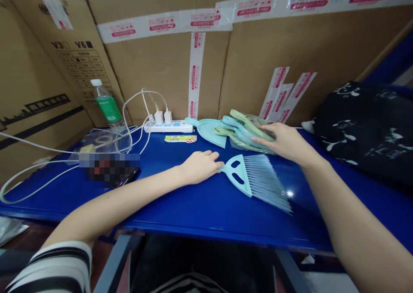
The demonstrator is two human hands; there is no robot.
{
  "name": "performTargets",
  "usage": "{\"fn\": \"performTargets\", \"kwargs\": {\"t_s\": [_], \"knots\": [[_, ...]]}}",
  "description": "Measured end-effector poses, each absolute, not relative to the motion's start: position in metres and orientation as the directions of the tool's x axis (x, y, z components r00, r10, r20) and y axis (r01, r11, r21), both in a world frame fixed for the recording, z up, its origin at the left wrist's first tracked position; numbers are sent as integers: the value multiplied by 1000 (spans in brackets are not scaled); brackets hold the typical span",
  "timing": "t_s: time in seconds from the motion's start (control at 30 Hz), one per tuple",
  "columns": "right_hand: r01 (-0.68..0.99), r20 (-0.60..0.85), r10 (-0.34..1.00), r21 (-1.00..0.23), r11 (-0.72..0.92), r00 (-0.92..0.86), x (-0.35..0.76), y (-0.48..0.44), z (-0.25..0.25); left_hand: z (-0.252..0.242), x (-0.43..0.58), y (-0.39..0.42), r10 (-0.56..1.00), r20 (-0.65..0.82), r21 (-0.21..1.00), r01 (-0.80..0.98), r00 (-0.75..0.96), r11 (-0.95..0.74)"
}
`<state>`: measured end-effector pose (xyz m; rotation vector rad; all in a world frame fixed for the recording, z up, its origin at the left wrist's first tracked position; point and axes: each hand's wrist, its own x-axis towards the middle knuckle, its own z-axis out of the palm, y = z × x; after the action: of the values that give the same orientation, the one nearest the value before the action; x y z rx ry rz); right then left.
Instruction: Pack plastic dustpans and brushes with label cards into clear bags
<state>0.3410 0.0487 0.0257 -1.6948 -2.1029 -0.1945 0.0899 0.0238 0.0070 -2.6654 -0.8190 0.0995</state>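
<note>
My left hand (204,167) is closed around the handle end of a light-blue hand brush (239,172). The brush lies low over the blue table, its pale bristles fanned out to the right. My right hand (284,139) grips the right side of a bundle of green and light-blue dustpans and brushes (242,131) in clear plastic; some of its fingertips are hidden behind the bundle. Just left of that bundle, partly beneath it, lies a loose light-blue dustpan (209,131), its handle pointing left.
Behind the blue table (193,211) stand tall taped cardboard boxes (155,65). A power strip (169,126) with white chargers and cables, a water bottle (109,106), a phone (125,177) and a small colourful packet (180,138) are to the left. A black patterned bag (364,129) sits at right.
</note>
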Motion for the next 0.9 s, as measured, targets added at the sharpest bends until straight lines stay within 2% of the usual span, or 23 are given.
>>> {"fn": "performTargets", "kwargs": {"t_s": [0.13,0.3,0.37,0.57,0.77,0.9], "knots": [[953,400,883,-70,296,-245,350,53,22,20,102,31,523,61,-357,508,850,-784],[952,416,873,-47,301,-255,348,52,20,48,132,64,536,330,-340,628,777,-700],[949,433,866,-67,308,-250,345,50,22,55,148,82,556,388,-319,673,735,-667],[945,437,883,-184,270,-168,348,55,22,52,181,123,634,237,-293,676,736,-676],[971,520,849,-238,38,94,374,73,3,51,171,115,618,289,-297,682,732,-669],[958,515,855,-270,95,61,378,71,5,54,143,88,642,330,-320,722,692,-613]]}}
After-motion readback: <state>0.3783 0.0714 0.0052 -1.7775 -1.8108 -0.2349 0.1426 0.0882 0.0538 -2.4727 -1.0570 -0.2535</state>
